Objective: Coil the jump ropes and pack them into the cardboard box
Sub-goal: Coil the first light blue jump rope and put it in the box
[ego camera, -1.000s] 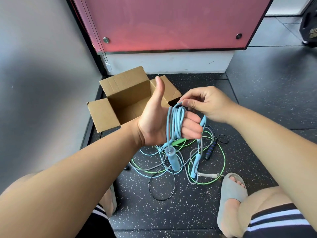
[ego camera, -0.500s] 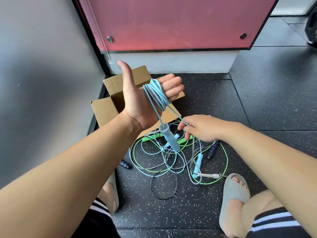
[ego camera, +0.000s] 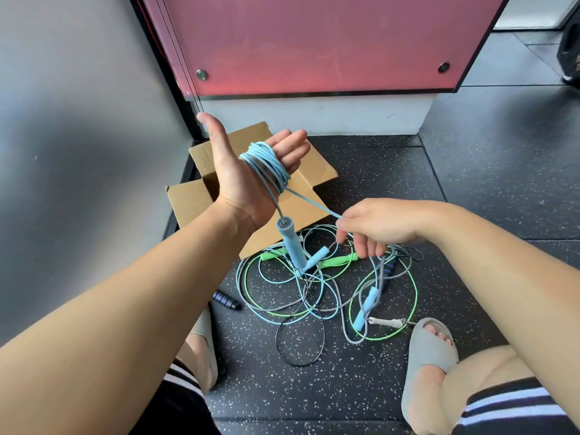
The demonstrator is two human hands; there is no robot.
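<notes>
Here, the left hand (ego camera: pixel 238 183), fingers straight, is carrying round loops of thin, smooth light-blue jump rope (ego camera: pixel 266 166); the right hand (ego camera: pixel 379 227) is pinching its taut strand, the open brown cardboard box (ego camera: pixel 315 174) sitting just behind the left.

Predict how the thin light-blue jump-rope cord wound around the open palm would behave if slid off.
Probably floppy: the thin light-blue cord bends tightly round the left hand, and its loops would likely spring loose. The light-blue plastic handle dangling below would likely swing and tug the coil.
</notes>
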